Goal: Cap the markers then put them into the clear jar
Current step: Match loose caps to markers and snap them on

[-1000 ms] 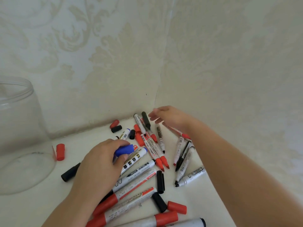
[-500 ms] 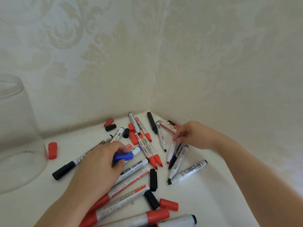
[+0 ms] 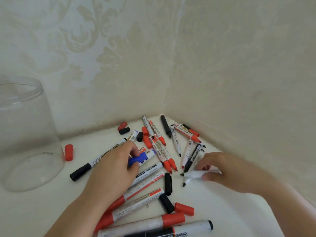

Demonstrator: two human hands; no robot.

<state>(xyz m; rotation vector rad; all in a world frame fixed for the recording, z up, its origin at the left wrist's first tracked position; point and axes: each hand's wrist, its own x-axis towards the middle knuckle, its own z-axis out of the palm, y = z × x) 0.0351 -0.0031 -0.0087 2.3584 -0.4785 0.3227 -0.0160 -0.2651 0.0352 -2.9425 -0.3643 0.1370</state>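
Note:
Many red, black and blue markers lie scattered in the corner of a white surface (image 3: pixel 34 211), several uncapped. My left hand (image 3: pixel 109 171) rests over the pile and pinches a blue cap (image 3: pixel 138 159) beside a blue marker (image 3: pixel 150 153). My right hand (image 3: pixel 220 170) grips a thin white marker (image 3: pixel 196 174) near the right wall, its black tip pointing left. The clear jar (image 3: pixel 25 134) stands at the far left, with no markers visible inside.
Loose caps lie about: a red one (image 3: pixel 69 152) by the jar, red (image 3: pixel 122 125) and black (image 3: pixel 124 131) ones near the back wall, black (image 3: pixel 168 183) and red (image 3: pixel 184 209) ones in front. Patterned walls close in the corner behind and to the right.
My right hand moved from the far corner down toward me along the right wall and closed on a thin white marker. My left hand kept the blue cap and barely shifted.

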